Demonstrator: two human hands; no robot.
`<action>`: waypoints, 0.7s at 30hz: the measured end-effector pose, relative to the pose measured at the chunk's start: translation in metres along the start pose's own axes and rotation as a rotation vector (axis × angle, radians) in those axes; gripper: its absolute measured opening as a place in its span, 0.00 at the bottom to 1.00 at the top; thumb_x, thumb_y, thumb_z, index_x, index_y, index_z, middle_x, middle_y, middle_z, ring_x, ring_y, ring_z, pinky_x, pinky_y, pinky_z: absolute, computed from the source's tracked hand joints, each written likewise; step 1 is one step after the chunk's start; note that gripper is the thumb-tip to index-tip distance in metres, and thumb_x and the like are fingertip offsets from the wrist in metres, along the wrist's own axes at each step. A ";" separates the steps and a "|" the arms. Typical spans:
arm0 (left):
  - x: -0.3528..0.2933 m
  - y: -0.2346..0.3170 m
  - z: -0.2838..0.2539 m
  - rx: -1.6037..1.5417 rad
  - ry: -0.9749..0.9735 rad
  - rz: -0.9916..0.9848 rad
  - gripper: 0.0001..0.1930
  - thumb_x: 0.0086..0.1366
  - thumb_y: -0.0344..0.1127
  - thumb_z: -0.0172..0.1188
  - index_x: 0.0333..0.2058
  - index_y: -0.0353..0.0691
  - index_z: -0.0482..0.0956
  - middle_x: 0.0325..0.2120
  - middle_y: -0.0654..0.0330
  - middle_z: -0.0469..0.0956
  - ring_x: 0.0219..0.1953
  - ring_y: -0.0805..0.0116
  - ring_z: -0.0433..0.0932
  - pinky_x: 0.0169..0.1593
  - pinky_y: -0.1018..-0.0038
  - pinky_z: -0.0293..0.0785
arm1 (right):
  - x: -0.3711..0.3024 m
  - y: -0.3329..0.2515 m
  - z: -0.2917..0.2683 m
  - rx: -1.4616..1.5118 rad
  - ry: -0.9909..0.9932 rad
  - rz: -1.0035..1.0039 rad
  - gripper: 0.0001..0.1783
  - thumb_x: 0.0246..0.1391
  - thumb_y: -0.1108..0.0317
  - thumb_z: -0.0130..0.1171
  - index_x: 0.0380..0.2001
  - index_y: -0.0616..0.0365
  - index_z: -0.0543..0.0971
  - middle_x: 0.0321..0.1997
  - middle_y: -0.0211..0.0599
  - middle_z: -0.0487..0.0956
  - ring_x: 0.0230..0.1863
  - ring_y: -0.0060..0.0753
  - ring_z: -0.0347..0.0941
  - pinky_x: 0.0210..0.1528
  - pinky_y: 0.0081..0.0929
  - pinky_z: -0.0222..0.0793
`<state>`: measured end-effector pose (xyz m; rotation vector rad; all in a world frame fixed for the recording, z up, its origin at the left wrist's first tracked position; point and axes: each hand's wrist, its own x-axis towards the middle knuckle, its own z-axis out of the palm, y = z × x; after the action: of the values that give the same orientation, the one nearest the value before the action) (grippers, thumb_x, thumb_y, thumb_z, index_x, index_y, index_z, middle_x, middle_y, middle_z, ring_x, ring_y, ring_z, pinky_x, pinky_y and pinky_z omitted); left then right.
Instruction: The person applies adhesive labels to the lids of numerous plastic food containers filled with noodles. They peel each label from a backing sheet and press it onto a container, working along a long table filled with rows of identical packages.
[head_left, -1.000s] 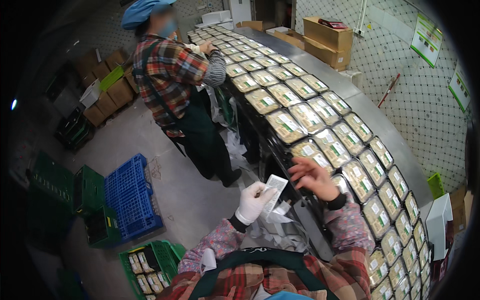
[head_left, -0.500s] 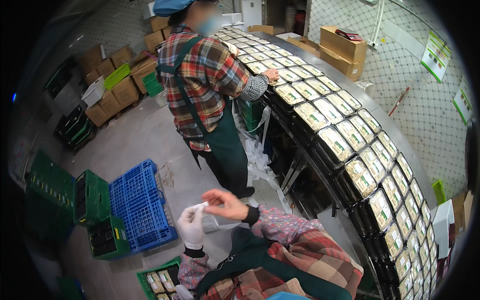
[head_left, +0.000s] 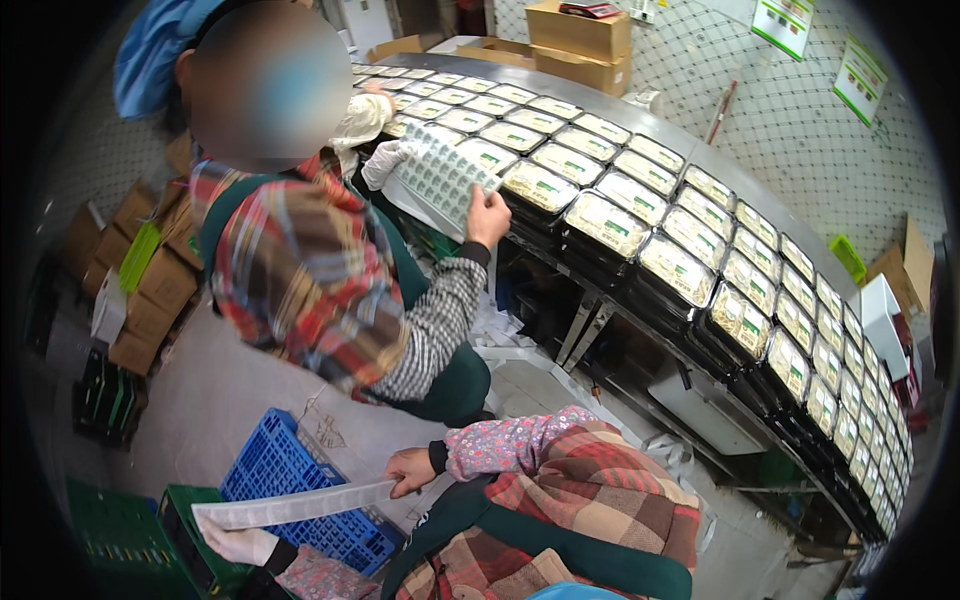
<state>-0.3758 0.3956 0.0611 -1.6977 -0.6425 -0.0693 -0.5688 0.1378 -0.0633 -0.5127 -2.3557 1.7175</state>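
Observation:
A long pale strip of labels [head_left: 300, 507] stretches between my hands at the lower left. My left hand [head_left: 240, 545], in a white glove, grips its far left end, where the strip bends over the fingers. My bare right hand [head_left: 408, 470] pinches the other end, with its fingers curled. Beneath the strip is a blue plastic pallet [head_left: 262, 462] on the floor. Beyond me, a co-worker in a plaid top holds up a sheet of green-printed labels [head_left: 445, 178], one hand gloved and one bare.
Stacked black trays of pale food [head_left: 676, 268] under clear film cover the long metal table [head_left: 690, 150] curving along the right. Green crates [head_left: 190, 530] stand at the lower left. Cardboard boxes [head_left: 150, 300] are piled behind the co-worker. Pale backing paper [head_left: 500, 325] litters the floor under the table.
My hands have moved apart, drawing the strip out between them. The co-worker has come closer, turned toward me, and now holds the label sheet instead of touching the trays. The view has shifted.

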 end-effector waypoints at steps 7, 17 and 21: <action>0.037 0.053 -0.138 -0.223 0.403 0.158 0.10 0.54 0.23 0.56 0.16 0.34 0.70 0.16 0.61 0.64 0.24 0.69 0.63 0.41 0.61 0.71 | 0.015 0.152 -0.033 0.530 0.374 0.066 0.05 0.42 0.69 0.55 0.18 0.57 0.72 0.14 0.29 0.71 0.15 0.21 0.67 0.16 0.23 0.63; 0.043 0.050 -0.157 0.057 0.572 -0.067 0.06 0.55 0.34 0.64 0.23 0.38 0.81 0.19 0.70 0.76 0.23 0.84 0.69 0.27 0.84 0.67 | 0.120 0.189 -0.036 0.579 0.998 0.551 0.13 0.50 0.56 0.50 0.24 0.52 0.76 0.17 0.25 0.73 0.18 0.21 0.68 0.24 0.22 0.65; 0.016 0.093 -0.134 0.543 0.557 -0.059 0.05 0.54 0.32 0.65 0.25 0.37 0.81 0.20 0.69 0.77 0.23 0.83 0.71 0.27 0.84 0.69 | 0.127 0.192 -0.041 0.283 0.931 0.776 0.17 0.48 0.54 0.50 0.24 0.56 0.77 0.21 0.32 0.79 0.22 0.28 0.74 0.30 0.30 0.69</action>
<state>-0.2802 0.2694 0.0167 -1.0633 -0.2542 -0.3631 -0.6394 0.2748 -0.2394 -1.8366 -1.2786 1.4630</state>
